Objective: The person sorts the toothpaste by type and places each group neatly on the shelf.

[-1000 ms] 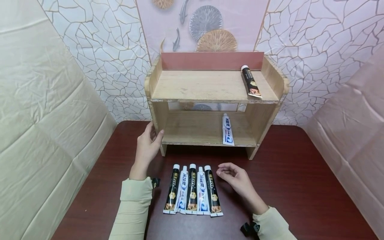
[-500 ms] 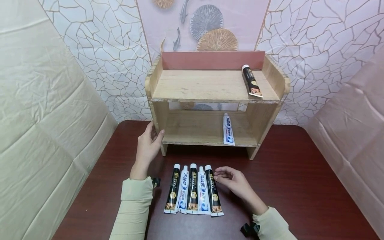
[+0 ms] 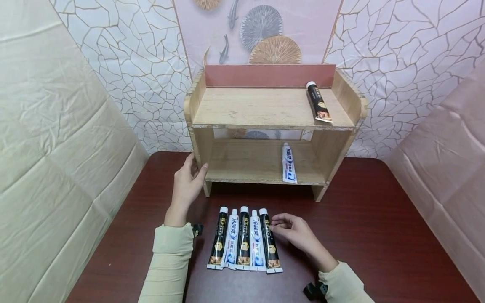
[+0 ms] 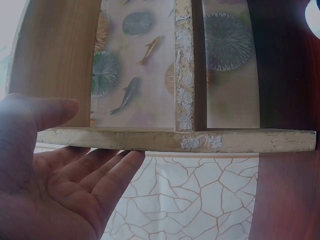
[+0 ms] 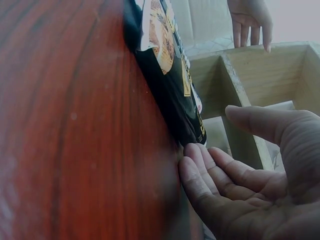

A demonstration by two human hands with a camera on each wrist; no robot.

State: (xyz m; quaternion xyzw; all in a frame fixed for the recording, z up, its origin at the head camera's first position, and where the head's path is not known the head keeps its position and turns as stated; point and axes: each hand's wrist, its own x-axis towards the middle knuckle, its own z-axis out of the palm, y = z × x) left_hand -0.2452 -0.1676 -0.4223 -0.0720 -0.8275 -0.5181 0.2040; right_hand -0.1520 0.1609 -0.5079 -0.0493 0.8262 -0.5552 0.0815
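Note:
On the table, several toothpaste tubes lie side by side with caps toward the shelf, black ones alternating with white-and-blue ones. My right hand (image 3: 297, 233) is beside the rightmost black toothpaste tube (image 3: 270, 244), its fingertips right at the tube's upper end. In the right wrist view the fingers (image 5: 215, 172) are at the end of that black tube (image 5: 172, 85), and the thumb stands apart from it. My left hand (image 3: 186, 181) holds the left side panel of the small wooden shelf (image 3: 235, 162). The left wrist view shows thumb and fingers on opposite sides of that panel (image 4: 150, 139).
One black toothpaste tube (image 3: 319, 102) lies at the right of the upper board. A white-and-blue tube (image 3: 289, 163) is on the lower board, right of its middle. Behind the dark red table (image 3: 379, 227) hangs a patterned backdrop (image 3: 125, 80), with pale fabric at both sides.
My right hand has shifted slightly left and down, bringing its fingertips to the rightmost black tube. The left hand stays on the shelf, and the tubes lie as before.

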